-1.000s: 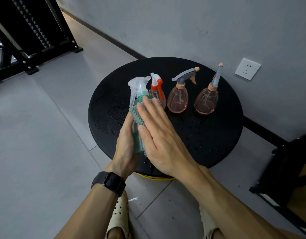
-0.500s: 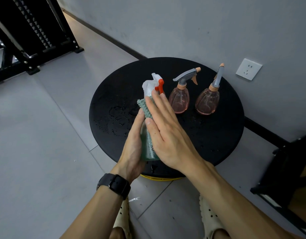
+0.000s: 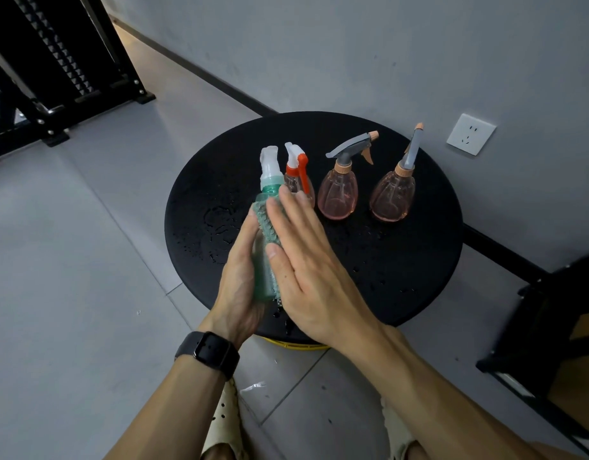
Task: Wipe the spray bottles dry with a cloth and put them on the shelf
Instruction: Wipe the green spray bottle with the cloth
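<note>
Four spray bottles in play, and one of them, the green spray bottle (image 3: 265, 260), is up between both hands over the near side of the round black table (image 3: 419, 267). Left hand (image 3: 240, 277) cups it from the left, fingers running up along its side, a dark watch (image 3: 213, 351) on that wrist. Right hand (image 3: 306, 260) lies flat, fingers straight and together, pressing the green cloth (image 3: 264, 224) against the bottle's right flank. White trigger head pokes out just above the fingertips.

Just beyond the right fingertips stands the bottle with the red-and-white trigger (image 3: 298, 171), partly hidden behind them. Further right of the hands, two pink bottles: the nearer pink bottle (image 3: 338, 195) with its grey trigger pointing right, then the far pink bottle (image 3: 392, 197) out toward the wall. Water droplets dot the tabletop around the hands. A wall socket (image 3: 470, 134) sits beyond, right of everything; a black rack (image 3: 54, 71) far off to the left.
</note>
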Tool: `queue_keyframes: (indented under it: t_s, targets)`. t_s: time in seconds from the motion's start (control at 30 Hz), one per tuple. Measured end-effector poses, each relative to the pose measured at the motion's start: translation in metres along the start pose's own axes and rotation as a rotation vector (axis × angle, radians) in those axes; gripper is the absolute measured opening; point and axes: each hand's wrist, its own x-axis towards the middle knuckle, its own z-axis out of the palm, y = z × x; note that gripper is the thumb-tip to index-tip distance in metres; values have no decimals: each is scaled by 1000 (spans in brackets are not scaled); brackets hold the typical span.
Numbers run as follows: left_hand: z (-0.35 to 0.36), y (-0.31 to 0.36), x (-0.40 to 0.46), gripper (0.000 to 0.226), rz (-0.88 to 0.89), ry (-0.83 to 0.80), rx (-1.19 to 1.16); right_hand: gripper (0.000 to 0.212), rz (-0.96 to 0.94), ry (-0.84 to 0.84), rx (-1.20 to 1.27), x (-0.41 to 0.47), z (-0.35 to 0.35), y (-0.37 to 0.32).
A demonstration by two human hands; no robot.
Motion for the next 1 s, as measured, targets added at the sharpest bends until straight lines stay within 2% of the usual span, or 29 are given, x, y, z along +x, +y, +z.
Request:
queue_keyframes:
  t_s: [0.37,0.57,0.73,1.0]
  targets:
    - [-1,-6,-3,51,-211,-42,158,51,69,4,15,13,-13,11]
    - [2,-8,-3,44,-121,-9,106,51,49,-16,-3,10,-6,7]
    - [-8,-2,3,49,-21,71,-55,51,29,-52,44,-1,1,-2]
    - [-11,0,1,60,-62,27,-47,51,-17,-55,-3,-7,3,-3]
